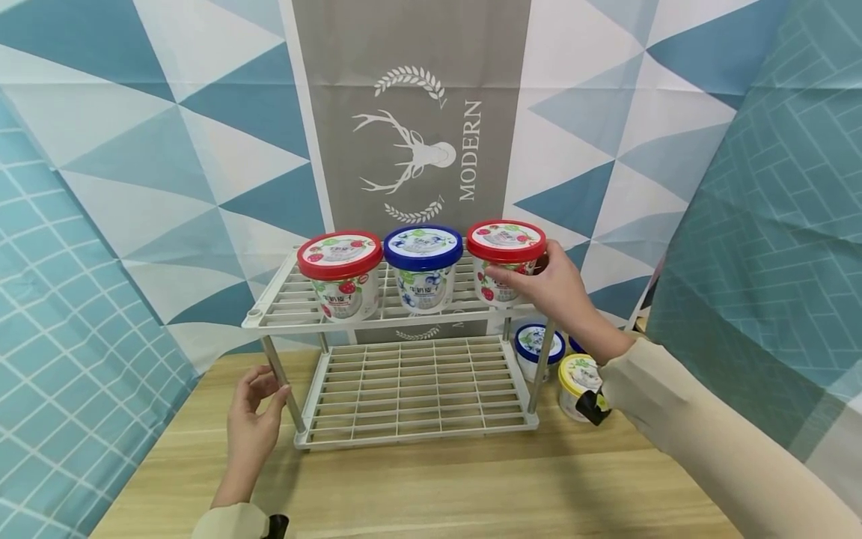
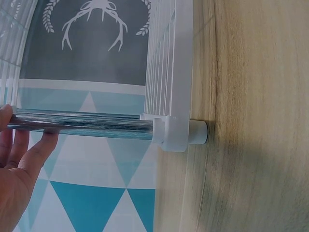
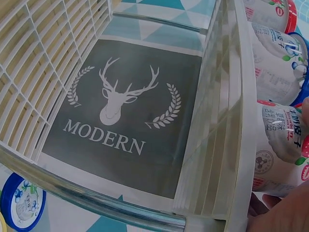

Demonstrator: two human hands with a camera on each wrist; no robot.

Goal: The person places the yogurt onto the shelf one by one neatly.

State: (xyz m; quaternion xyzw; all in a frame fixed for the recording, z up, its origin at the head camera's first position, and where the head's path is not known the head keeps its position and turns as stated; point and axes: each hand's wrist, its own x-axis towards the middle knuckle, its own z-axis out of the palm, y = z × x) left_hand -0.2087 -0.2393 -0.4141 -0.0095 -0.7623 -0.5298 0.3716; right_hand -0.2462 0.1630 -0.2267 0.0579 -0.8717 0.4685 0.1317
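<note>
My right hand (image 1: 555,288) grips a red-lidded yogurt tub (image 1: 501,262) with strawberry print at the right end of the rack's top shelf. In the right wrist view that tub (image 3: 282,150) stands on the shelf edge, thumb and fingers around it. Beside it are a blue-lidded tub (image 1: 423,269) and another red-lidded tub (image 1: 341,277). My left hand (image 1: 256,415) holds the front left metal post of the white two-tier rack (image 1: 417,433). Fingers and thumb pinch the post (image 2: 82,123) in the left wrist view.
On the wooden table (image 1: 431,486), right of the rack, stand a blue-lidded tub (image 1: 539,352) and a yellow-lidded tub (image 1: 578,382). Another blue lid is partly hidden behind my right wrist. A patterned cloth backdrop (image 1: 417,45) hangs behind the rack.
</note>
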